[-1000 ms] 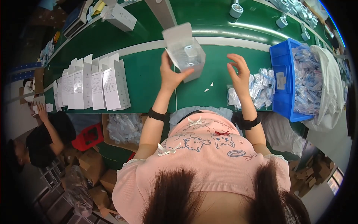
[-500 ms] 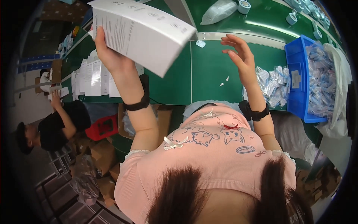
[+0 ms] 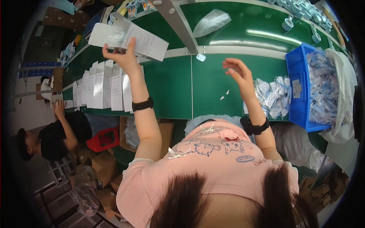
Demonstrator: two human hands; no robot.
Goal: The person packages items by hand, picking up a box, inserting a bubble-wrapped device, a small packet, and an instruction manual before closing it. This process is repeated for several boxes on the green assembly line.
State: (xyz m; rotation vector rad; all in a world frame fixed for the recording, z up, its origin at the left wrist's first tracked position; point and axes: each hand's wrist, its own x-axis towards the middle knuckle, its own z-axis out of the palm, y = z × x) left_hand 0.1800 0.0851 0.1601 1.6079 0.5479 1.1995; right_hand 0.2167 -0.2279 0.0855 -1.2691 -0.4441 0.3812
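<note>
My left hand (image 3: 124,60) grips a white printed cardboard box (image 3: 146,43) from below, above the table's left part. The box is tilted, with a flap (image 3: 99,35) standing out at its left end and clear plastic showing by the opening. Part of its underside is hidden behind my fingers. Over the green tabletop to the right, my right hand (image 3: 241,76) is empty, its fingers loosely bent and apart. Beyond my left forearm stands a row of white boxes (image 3: 99,89). Small plastic-wrapped packets (image 3: 272,95) lie in a pile beside my right wrist.
A blue bin (image 3: 298,81) full of wrapped packets stands at the right. A metal post (image 3: 173,21) and rail cross the table; behind them lie a clear plastic bag (image 3: 212,22) and light-blue rolls (image 3: 288,24). A person in black (image 3: 62,133) works at far left.
My left hand has carried the box away from me and turned it, so its flapped end shows. My right hand has moved slightly nearer and stays empty.
</note>
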